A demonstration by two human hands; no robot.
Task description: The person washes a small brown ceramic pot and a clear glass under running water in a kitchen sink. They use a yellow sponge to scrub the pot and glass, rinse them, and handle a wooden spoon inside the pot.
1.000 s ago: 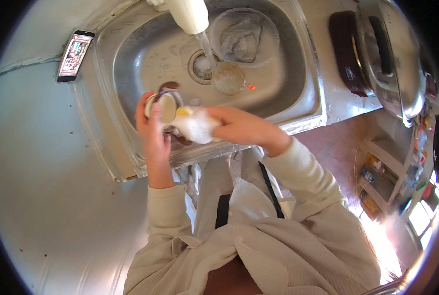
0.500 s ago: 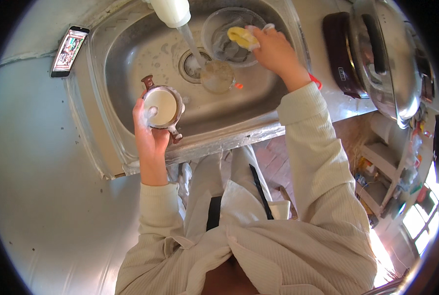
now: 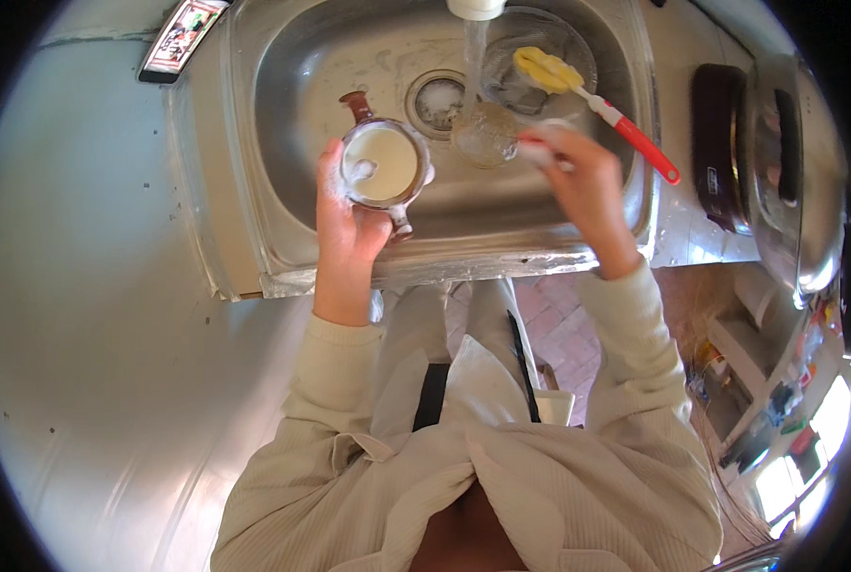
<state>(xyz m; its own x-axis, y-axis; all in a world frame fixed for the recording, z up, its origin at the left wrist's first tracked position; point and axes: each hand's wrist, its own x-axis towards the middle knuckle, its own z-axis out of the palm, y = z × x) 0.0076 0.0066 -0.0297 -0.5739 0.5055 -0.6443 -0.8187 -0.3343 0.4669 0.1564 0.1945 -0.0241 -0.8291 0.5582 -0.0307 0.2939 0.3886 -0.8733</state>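
My left hand [image 3: 345,205] is closed around a brown, two-handled pot [image 3: 387,164] with a pale inside and foam on its rim and wall. My right hand [image 3: 585,176] is at the right of a small, round, see-through piece [image 3: 482,135] with a reddish end. Its fingers are foamy and smeared by motion, so a grip on that end cannot be made out. A yellow sponge brush [image 3: 549,71] with a white and red handle lies with its head over a clear bowl [image 3: 578,38]; its handle crosses the sink's right rim.
Water runs from a white tap [image 3: 476,8] beside the drain [image 3: 439,101] of the steel sink [image 3: 292,114]. A phone [image 3: 183,36] leans at the far left. A dark-based cooker with a metal lid [image 3: 786,181] stands on the right counter.
My right hand has let go of the sponge brush and moved nearer, to the see-through piece's reddish end. The view has shifted; my left hand still holds the pot.
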